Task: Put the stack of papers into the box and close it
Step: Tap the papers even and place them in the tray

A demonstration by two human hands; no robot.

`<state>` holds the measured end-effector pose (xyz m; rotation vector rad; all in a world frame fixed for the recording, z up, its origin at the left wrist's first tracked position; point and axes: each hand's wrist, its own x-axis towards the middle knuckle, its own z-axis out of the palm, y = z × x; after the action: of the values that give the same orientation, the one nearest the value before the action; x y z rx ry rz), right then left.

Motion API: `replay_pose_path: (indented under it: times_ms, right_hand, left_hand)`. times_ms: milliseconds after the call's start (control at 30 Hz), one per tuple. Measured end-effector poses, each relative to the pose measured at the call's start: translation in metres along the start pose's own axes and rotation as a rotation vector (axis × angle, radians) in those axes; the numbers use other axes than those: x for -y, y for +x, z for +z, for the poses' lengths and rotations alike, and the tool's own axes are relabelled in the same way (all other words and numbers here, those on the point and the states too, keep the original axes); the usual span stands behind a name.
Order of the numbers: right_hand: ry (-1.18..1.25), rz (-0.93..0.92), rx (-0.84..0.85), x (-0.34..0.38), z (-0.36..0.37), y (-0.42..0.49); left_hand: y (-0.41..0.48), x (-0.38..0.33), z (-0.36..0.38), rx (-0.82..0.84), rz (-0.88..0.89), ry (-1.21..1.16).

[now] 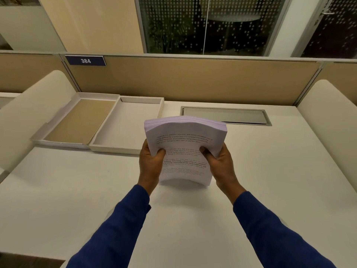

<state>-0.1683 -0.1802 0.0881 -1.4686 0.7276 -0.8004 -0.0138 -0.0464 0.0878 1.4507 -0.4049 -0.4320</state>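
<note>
I hold a thick stack of printed papers [184, 138] upright above the middle of the white desk [77, 190], its top edge bowed. My left hand [151, 163] grips its left side and my right hand [220, 161] grips its right side, thumbs on the front sheet. The white box [108, 147] lies open at the back left of the desk, its tray empty. Its lid [58, 140], with a brown inner face, lies flat beside the tray on the left. The stack hangs to the right of the box, apart from it.
A beige partition [193, 80] with a blue sign reading 384 closes off the desk's back. A grey cable hatch [224, 115] is set into the desk behind the papers. Cream side screens [29, 109] stand at the left and at the right [332, 120].
</note>
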Motion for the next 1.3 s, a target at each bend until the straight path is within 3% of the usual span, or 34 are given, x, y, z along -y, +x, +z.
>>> replay_pose_path:
  times_ms: [300,533,800,1000,1300]
  right_hand:
    - [-0.049,0.042,0.063,-0.025,-0.003,-0.002]
    - [-0.138,0.17,0.115,-0.069,-0.014,-0.02]
    - [-0.172,0.172,0.091,-0.067,-0.003,-0.013]
    - [-0.043,0.26,0.027,-0.057,0.047,0.003]
    - [-0.043,0.321,-0.005,-0.044,0.16,0.067]
  left_hand:
    - [0.006,0.019,-0.008,0.026,-0.008,0.053]
    - [-0.005,0.071,-0.035,0.177,-0.141,0.298]
    - [0.001,0.075,-0.053,0.218,-0.071,0.333]
    - [0.034,0.063,-0.077,0.187,-0.092,0.271]
    - [0.139,0.024,-0.156,0.225,-0.168,0.319]
